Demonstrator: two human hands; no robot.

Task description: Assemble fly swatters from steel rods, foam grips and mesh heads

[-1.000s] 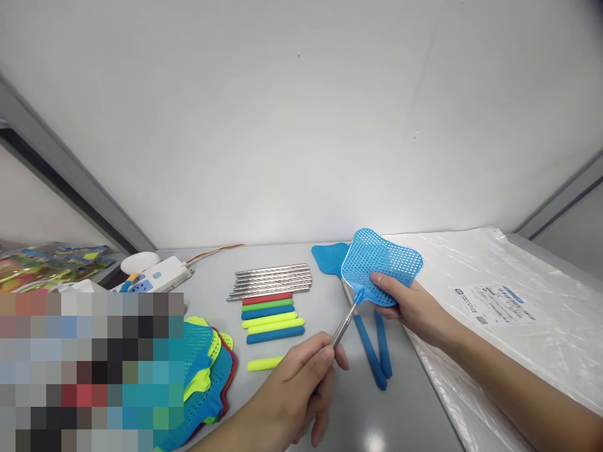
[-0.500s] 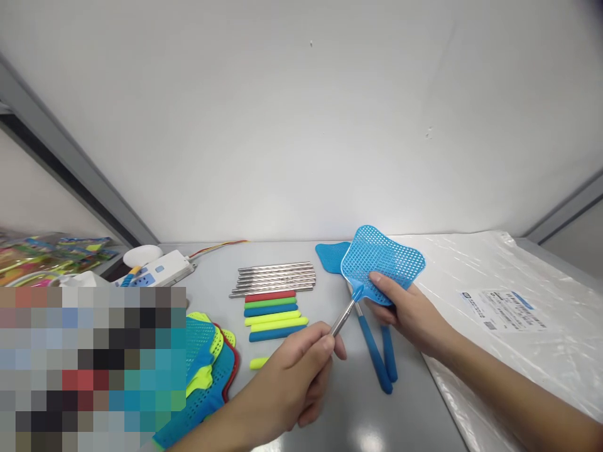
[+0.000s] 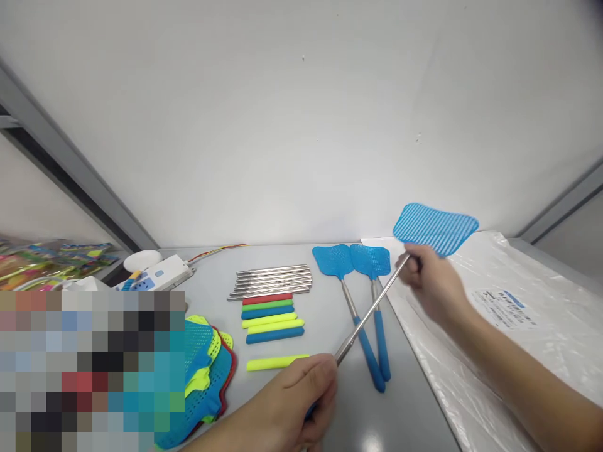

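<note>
A fly swatter [image 3: 436, 227] with a blue mesh head and a metal telescopic shaft is held between my hands, its shaft slanting up to the right. My left hand [image 3: 308, 389] is closed around the handle end, where a bit of blue grip shows. Just below the mesh head, my right hand [image 3: 431, 279] is closed on the shaft's upper end. Beneath the held shaft, two blue fly swatters lie on the table, one on the left [image 3: 332, 259] and one on the right [image 3: 372, 260], both with blue grips and metal shafts.
Several metal rods [image 3: 271, 280] lie above a row of coloured grips [image 3: 273, 319]. A yellow grip [image 3: 273, 363] is apart, nearer me. Stacked swatter heads [image 3: 221, 370] sit at left, partly pixelated. Behind is a power strip [image 3: 162, 271]; a white plastic-wrapped sheet [image 3: 532, 370] covers the right.
The mesh head has moved right and away from my left hand, and the shaft between my hands is much longer. My right hand has shifted from the mesh to the shaft's top.
</note>
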